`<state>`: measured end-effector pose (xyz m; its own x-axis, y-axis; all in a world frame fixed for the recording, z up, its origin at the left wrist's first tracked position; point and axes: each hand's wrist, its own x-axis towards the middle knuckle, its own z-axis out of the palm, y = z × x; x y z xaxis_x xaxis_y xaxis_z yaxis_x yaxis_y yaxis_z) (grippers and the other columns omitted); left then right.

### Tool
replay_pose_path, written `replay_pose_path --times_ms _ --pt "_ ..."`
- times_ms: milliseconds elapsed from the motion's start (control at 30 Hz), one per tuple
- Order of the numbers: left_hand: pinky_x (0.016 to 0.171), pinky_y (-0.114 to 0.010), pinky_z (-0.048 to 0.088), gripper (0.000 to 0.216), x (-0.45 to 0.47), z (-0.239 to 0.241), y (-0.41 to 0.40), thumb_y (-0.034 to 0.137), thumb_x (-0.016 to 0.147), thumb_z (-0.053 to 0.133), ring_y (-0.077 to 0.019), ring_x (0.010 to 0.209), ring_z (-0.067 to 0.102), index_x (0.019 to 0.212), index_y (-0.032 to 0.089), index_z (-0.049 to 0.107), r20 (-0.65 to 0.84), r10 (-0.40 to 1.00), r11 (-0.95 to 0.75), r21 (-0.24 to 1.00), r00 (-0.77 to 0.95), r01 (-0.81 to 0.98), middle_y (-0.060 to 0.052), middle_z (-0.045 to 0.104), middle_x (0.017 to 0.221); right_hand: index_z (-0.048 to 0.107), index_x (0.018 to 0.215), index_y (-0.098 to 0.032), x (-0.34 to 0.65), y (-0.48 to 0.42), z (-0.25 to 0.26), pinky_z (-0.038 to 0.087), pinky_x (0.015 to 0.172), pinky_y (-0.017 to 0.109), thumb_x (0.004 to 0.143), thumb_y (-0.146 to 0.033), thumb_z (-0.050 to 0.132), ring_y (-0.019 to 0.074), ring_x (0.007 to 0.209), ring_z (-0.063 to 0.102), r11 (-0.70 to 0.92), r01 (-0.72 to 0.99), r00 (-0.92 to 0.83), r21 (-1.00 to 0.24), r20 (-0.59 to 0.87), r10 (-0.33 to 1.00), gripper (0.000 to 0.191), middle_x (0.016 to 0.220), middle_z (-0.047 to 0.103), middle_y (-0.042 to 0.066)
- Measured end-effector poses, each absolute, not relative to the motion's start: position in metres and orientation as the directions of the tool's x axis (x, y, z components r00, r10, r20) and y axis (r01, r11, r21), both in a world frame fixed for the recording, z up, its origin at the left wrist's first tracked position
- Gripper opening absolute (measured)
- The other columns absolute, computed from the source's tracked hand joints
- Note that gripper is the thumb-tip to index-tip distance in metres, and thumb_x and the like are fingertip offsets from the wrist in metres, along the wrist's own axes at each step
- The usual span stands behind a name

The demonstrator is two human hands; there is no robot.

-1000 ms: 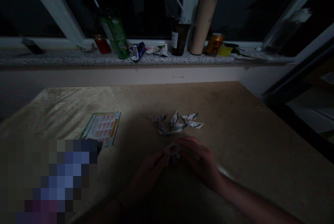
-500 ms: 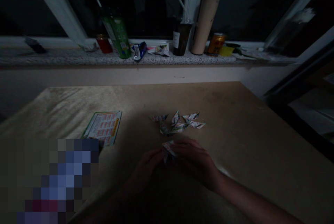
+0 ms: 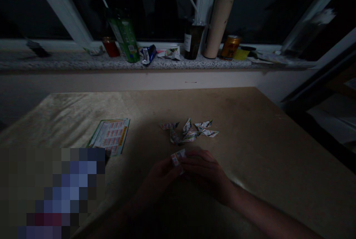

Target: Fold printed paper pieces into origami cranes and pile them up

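Observation:
In dim light, my left hand [image 3: 160,177] and my right hand [image 3: 205,174] meet over the near middle of a brown table [image 3: 264,138]. Both pinch a small piece of printed paper [image 3: 177,157] between their fingertips. Just beyond them lies a cluster of several folded printed paper pieces [image 3: 189,131]. A printed leaflet [image 3: 109,137] lies flat to the left.
A stone window sill [image 3: 69,61] runs behind the table, carrying a green bottle [image 3: 124,36], a red can [image 3: 110,47], a dark cup with a straw [image 3: 191,40], a tall beige tumbler [image 3: 218,20], an orange can [image 3: 230,47] and wrappers. A blurred patch covers the lower left.
The small paper has turned in my fingertips and now shows a flatter folded edge a little higher and to the left. Both hands stay in the same spot.

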<state>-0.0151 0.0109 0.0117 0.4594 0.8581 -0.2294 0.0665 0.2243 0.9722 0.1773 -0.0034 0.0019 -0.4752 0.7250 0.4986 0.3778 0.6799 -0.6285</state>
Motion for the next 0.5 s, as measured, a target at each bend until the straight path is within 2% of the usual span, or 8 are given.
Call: replay_pose_path --times_ms 167,300,500 --pt "0.074 -0.026 0.045 0.027 -0.0137 0.0102 0.0085 0.035 0.082 0.057 -0.0197 0.083 0.058 0.097 0.012 0.062 -0.242 0.855 0.21 0.97 0.459 0.121 -0.002 0.065 0.086 0.055 0.118 -0.028 0.1773 -0.0033 0.0063 0.042 0.091 0.041 0.084 -0.012 0.053 0.0211 0.113 0.05 0.66 0.335 -0.416 -0.673 0.523 0.744 0.038 0.114 0.064 0.004" --pt "0.071 -0.024 0.044 0.028 -0.0138 0.0107 0.0066 0.037 0.083 0.054 -0.0191 0.081 0.058 0.092 0.012 0.063 -0.259 0.845 0.198 0.964 0.468 0.176 -0.001 0.065 0.085 0.059 0.112 -0.025 0.1765 -0.0039 0.0098 0.045 0.089 0.039 0.085 -0.013 0.051 0.0207 0.107 0.054 0.578 0.308 -0.307 -0.756 0.495 0.812 0.03 0.109 0.064 0.007" --pt "0.068 -0.023 0.044 0.033 -0.0141 0.0146 0.0074 0.041 0.084 0.049 -0.0203 0.079 0.06 0.086 0.013 0.066 -0.294 0.845 0.172 0.94 0.447 0.293 -0.001 0.067 0.082 0.058 0.108 -0.023 0.1693 -0.0037 0.0015 0.05 0.083 0.034 0.084 -0.021 0.055 0.0193 0.095 0.061 0.28 0.222 -0.135 -0.934 0.255 0.958 0.025 0.104 0.065 0.006"
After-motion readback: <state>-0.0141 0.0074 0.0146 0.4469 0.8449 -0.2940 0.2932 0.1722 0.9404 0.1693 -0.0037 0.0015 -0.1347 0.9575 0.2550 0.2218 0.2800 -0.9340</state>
